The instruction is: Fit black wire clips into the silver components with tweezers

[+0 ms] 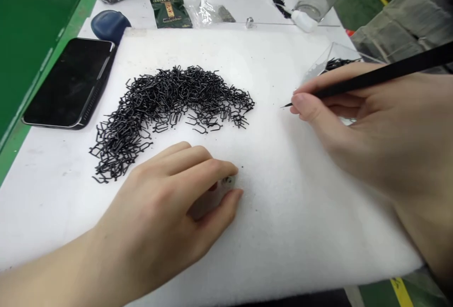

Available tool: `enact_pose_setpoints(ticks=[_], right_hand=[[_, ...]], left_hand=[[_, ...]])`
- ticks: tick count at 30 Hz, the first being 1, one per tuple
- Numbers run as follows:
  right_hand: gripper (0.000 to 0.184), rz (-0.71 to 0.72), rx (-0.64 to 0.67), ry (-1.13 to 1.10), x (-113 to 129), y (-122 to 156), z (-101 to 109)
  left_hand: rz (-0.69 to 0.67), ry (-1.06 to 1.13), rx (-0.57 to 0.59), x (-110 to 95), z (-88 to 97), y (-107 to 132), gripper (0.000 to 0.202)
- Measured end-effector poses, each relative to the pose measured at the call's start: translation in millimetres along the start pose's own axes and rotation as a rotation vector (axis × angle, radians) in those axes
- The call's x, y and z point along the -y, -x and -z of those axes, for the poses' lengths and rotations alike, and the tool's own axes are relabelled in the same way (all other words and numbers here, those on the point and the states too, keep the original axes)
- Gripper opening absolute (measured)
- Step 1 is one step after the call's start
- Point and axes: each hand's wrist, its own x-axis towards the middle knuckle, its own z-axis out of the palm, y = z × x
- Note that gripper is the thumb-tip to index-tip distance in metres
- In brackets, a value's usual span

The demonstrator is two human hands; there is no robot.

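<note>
Bent black wire pieces are lying heaped in a curved band across a white foam pad, just beyond the left hand. That hand is curling narrowly around a small pale object, mostly hidden by its fingers, and is resting on the pad. The right hand is pinching a slim pointed black tool, its tip aimed down toward the foam. A black smartphone is lying beside the pad, and a clear acrylic tray is sitting beyond the right hand.

Two hands, one phone, perhaps hundreds of clips.
</note>
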Motion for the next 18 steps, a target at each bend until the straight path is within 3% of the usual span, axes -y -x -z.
enact_pose_setpoints(ticks=[6,10,13,18], right_hand=[[0.014,0.043,-0.026,0.171,12,-4,-2],[0.008,-0.023,-0.02,0.133,6,-4,3],[0.006,-0.031,0.006,0.035,0,-3,5],[0.005,-0.024,0.036,-0.02,-6,-3,4]], left_hand=[[0.025,-0.028,0.001,2,0.7,3,0.018],[0.006,-0.01,-0.014,0,0.2,3,0.023],[0.071,-0.058,-0.01,0,-0.2,7,0.028],[0.076,-0.105,-0.047,-2,0.8,8,0.018]])
